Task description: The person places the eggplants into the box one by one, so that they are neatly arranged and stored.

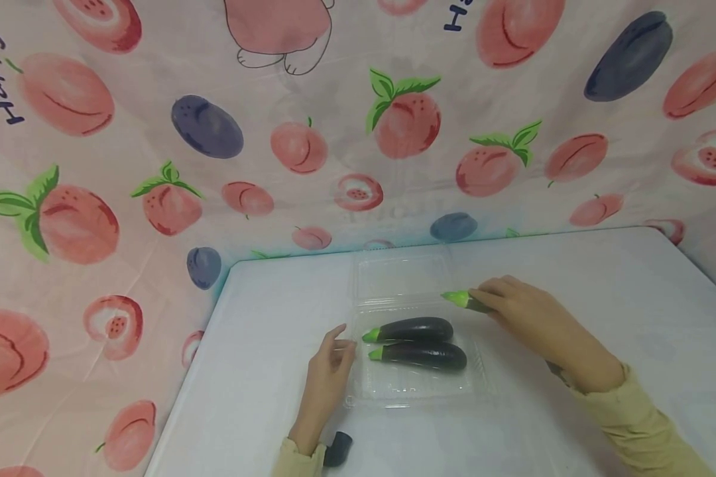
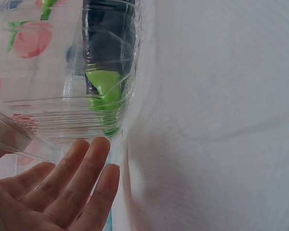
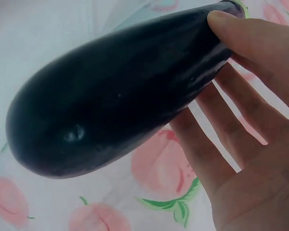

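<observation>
Gripped eggplant [image 3: 101, 96], left hand [image 1: 327, 372] perhaps touching container [image 1: 414, 389]

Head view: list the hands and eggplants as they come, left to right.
Left hand, the pair of eggplants lying in the open clear container, right hand gripping a third eggplant.

Elongated, dark purple, green-capped eggplants [image 3: 111, 91]: smooth, glossy skin. Clear, rectangular, lidded plastic box [image 1: 414, 389]: shiny, ribbed walls. Flat white bench [image 1: 250, 351]: smooth, matt. Pale pink, fruit-printed sheet [image 1: 155, 73]: cloth-like, matt, creased. Yellowish long sleeves [image 1: 638, 417]: matt, wrinkled cloth.
</observation>
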A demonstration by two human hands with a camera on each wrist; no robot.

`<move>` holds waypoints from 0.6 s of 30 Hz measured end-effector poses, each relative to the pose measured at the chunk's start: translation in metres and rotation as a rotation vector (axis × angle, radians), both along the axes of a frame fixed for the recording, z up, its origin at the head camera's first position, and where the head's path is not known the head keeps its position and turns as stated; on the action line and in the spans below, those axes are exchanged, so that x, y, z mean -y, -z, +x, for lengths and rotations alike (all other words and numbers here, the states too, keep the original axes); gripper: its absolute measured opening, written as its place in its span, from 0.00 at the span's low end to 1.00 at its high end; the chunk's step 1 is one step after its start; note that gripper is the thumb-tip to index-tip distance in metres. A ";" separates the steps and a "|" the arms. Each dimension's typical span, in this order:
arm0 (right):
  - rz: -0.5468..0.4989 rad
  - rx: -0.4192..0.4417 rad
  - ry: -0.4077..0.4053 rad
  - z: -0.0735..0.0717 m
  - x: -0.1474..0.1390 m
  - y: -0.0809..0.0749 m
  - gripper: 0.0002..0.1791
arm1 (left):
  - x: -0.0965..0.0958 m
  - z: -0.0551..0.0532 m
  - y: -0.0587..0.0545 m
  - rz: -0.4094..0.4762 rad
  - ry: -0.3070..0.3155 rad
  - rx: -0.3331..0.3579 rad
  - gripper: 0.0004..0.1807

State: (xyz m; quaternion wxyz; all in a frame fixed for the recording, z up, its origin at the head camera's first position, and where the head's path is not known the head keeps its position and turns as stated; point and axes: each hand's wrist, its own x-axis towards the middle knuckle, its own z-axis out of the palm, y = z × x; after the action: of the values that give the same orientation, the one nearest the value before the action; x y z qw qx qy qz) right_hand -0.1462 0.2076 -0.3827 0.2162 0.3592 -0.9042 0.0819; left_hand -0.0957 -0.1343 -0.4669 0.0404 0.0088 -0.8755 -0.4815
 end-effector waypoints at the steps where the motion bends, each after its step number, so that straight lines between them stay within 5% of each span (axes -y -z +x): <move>1: -0.005 -0.004 -0.008 0.000 0.001 0.000 0.24 | 0.000 0.000 0.000 0.001 0.001 -0.001 0.24; 18: -0.028 -0.029 -0.065 0.002 0.026 -0.005 0.23 | 0.000 0.000 -0.001 0.005 0.011 -0.003 0.25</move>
State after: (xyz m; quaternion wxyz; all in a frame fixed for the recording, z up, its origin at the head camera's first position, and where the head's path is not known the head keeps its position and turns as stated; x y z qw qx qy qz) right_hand -0.1440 0.1815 -0.3781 0.2317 0.3867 -0.8874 0.0965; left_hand -0.0953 -0.1346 -0.4664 0.0388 0.0032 -0.8743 -0.4838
